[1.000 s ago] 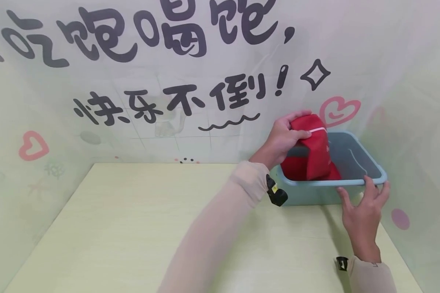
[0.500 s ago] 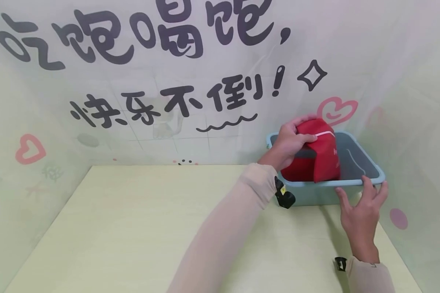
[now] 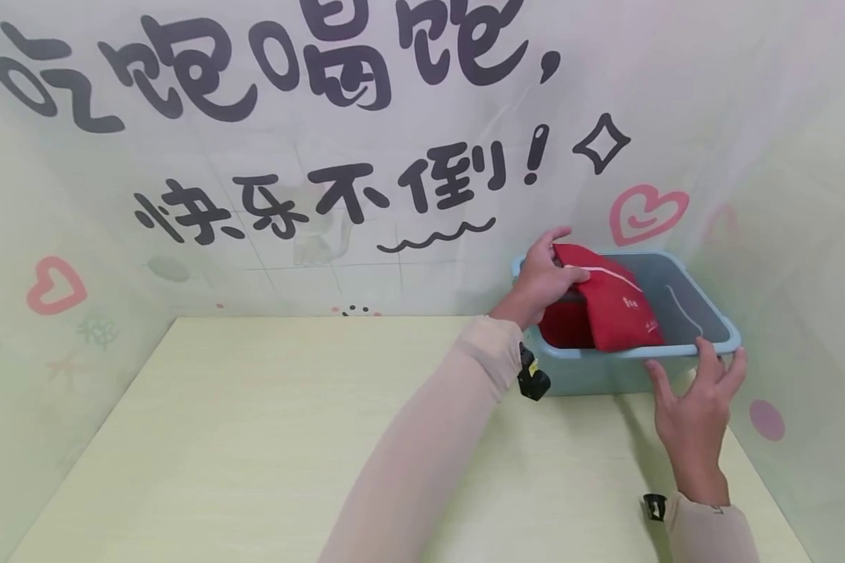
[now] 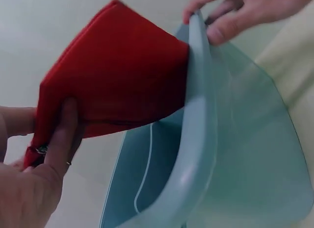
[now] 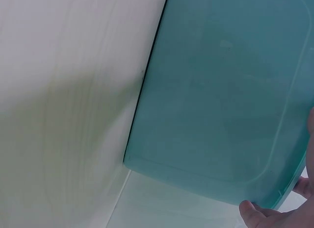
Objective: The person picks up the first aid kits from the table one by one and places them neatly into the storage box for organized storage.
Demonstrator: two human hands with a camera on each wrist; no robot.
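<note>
A folded red cloth (image 3: 620,309) with a white stripe and small white print hangs partly inside a light blue plastic bin (image 3: 605,375). My left hand (image 3: 541,279) pinches its upper left edge between thumb and fingers, above the bin's left end. In the left wrist view, the cloth (image 4: 115,73) slopes from the left hand (image 4: 37,181) down behind the bin's rim, which hides its lower part. At the bin's front right corner, my right hand (image 3: 697,418) grips the rim. The right wrist view has the bin's outer wall (image 5: 221,90) and the right hand's fingertips (image 5: 252,213).
The bin stands at the back right of a pale wooden table (image 3: 253,438). Behind it is a white printed backdrop (image 3: 267,266), with another printed sheet (image 3: 810,313) close on the right. A black wrist camera (image 3: 533,379) sits on my left sleeve, near the bin's front wall.
My left hand went right, then back slightly left and lower with the cloth. The cloth now lies flatter and spread toward the right, its print visible. My right hand stays on the rim.
</note>
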